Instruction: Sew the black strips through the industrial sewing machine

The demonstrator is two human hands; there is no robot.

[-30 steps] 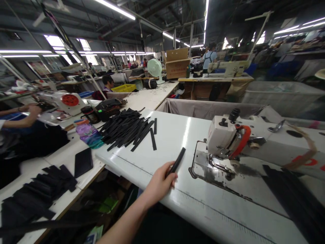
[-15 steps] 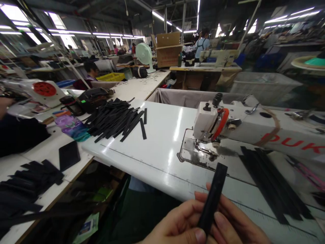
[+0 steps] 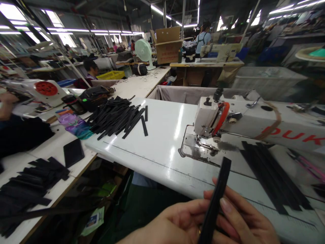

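A narrow black strip stands nearly upright at the bottom of the view, held between both hands. My left hand grips its lower part from the left. My right hand closes on it from the right, fingers laid along the strip. Just beyond the strip's top end is the needle area of a white sewing machine on the glossy white table. A heap of the same black strips lies at the table's far left.
More black strips lie right of the needle plate. A phone, dark fabric pieces and a purple pouch sit on the neighbouring bench, where another person's arm works. A grey cloth bin stands behind the table.
One second ago only my left hand held the strip out over the table. It has come in close and my right hand has joined it; the strip now rises slightly higher.
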